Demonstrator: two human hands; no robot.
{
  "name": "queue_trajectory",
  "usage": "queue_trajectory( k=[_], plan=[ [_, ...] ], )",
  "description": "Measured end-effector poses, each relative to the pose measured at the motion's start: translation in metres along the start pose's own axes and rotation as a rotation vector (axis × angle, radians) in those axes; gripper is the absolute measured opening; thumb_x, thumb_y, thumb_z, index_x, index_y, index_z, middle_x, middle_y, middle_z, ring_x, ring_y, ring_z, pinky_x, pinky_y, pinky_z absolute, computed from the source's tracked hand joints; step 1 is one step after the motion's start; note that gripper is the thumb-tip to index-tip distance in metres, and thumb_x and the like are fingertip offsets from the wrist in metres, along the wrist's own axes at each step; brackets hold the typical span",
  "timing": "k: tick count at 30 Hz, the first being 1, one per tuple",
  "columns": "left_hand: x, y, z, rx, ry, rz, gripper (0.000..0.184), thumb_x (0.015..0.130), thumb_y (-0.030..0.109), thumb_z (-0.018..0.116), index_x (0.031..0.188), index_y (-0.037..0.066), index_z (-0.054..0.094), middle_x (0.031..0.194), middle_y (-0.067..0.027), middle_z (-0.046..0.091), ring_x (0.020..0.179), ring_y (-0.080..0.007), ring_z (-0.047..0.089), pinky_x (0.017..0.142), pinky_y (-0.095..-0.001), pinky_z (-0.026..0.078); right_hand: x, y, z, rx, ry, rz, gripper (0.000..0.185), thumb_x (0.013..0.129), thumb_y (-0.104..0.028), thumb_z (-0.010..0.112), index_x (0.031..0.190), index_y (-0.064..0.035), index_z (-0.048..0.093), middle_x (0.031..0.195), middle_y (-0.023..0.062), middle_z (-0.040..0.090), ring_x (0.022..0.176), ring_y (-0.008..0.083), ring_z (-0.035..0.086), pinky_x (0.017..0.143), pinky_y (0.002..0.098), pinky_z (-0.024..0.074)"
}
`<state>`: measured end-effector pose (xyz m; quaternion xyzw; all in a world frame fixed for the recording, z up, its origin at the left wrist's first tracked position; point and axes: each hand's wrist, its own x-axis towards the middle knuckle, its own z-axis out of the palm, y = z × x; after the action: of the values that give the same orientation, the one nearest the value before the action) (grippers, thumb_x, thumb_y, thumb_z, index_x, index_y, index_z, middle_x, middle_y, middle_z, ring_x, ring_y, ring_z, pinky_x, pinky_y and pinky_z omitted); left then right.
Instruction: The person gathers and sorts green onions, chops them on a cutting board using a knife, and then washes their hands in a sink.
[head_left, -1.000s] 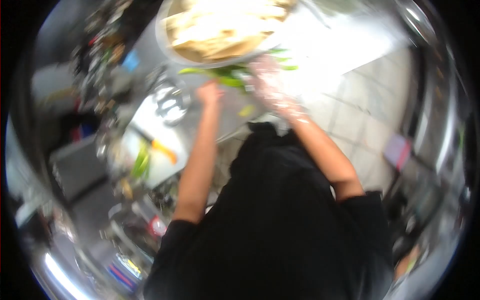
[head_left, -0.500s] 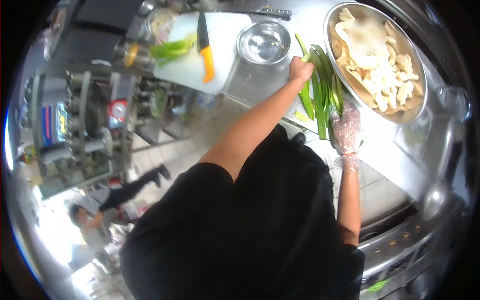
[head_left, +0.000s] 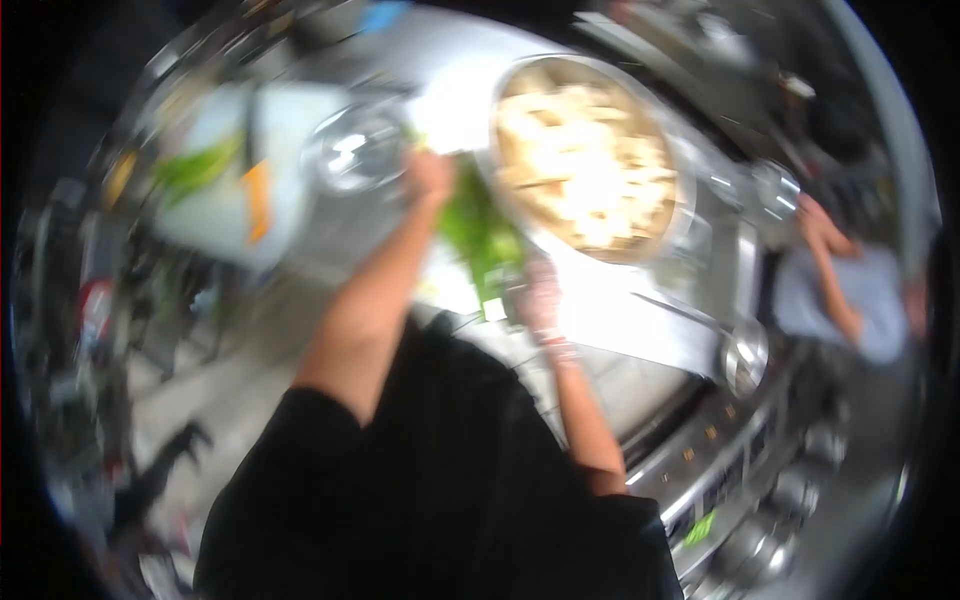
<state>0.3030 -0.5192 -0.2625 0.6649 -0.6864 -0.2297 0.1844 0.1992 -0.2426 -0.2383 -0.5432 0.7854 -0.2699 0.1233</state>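
Observation:
Long flat green leaves (head_left: 478, 225), like leek or scallion tops, lie in a bunch on the steel counter, blurred. At their upper left is my bare left hand (head_left: 430, 175), closed, with a bit of green showing by its fingers. My right hand (head_left: 541, 300), in a clear plastic glove banded at the wrist, closes around the lower right side of the bunch; its fingertips are smeared. Right of the leaves stands a large steel bowl (head_left: 678, 215) of pale, chunky pieces (head_left: 590, 165). A small steel bowl (head_left: 360, 150) sits left of my left hand.
A white cutting board (head_left: 205, 225) at left carries an orange-handled knife (head_left: 258, 205) and cut green stalks (head_left: 197, 170). Stove controls (head_left: 690, 455) and a ladle-like steel piece (head_left: 745, 355) are at lower right. A person in grey (head_left: 845, 295) holds a metal vessel (head_left: 776, 188) beyond.
My view has swung, so counter, bowls and board sit further left and the picture is blurred. A person in grey has come into view at right. Both hands stay at the leaves.

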Motion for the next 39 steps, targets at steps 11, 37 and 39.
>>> queue_trajectory(
  k=[11, 37, 39],
  plan=[
    [0.051, 0.019, -0.019, 0.049, -0.051, -0.174, 0.040, 0.078, 0.027, 0.062, 0.105, -0.002, 0.068, 0.101, -0.0252, 0.067, 0.093, -0.0379, 0.066, 0.082, -0.0462, 0.051, -0.007, -0.043, -0.045, -0.069, 0.074, 0.032, 0.051, 0.079, -0.019, 0.065, 0.123, 0.0020, 0.052, 0.107, 0.0217, 0.056, 0.105, 0.0367, 0.052, 0.092, 0.0481, 0.0411],
    [-0.049, 0.052, -0.033, -0.852, -0.306, -0.602, 0.024, 0.083, 0.008, 0.062, 0.097, -0.011, 0.063, 0.082, -0.0203, 0.068, 0.060, -0.0253, 0.069, 0.051, -0.0338, 0.054, 0.001, -0.047, -0.038, -0.115, -0.023, -0.061, 0.052, 0.088, -0.025, 0.063, 0.132, 0.0000, 0.049, 0.119, 0.0259, 0.054, 0.112, 0.0416, 0.048, 0.096, 0.0486, 0.0379],
    [-0.044, 0.057, -0.028, -0.837, -0.317, -0.607, 0.026, 0.082, 0.009, 0.063, 0.098, -0.010, 0.064, 0.084, -0.0203, 0.069, 0.063, -0.0260, 0.069, 0.053, -0.0341, 0.055, -0.002, -0.047, -0.037, -0.127, -0.004, -0.071, 0.053, 0.088, -0.025, 0.063, 0.133, -0.0003, 0.049, 0.119, 0.0259, 0.054, 0.112, 0.0415, 0.047, 0.096, 0.0484, 0.0376]
  ],
)
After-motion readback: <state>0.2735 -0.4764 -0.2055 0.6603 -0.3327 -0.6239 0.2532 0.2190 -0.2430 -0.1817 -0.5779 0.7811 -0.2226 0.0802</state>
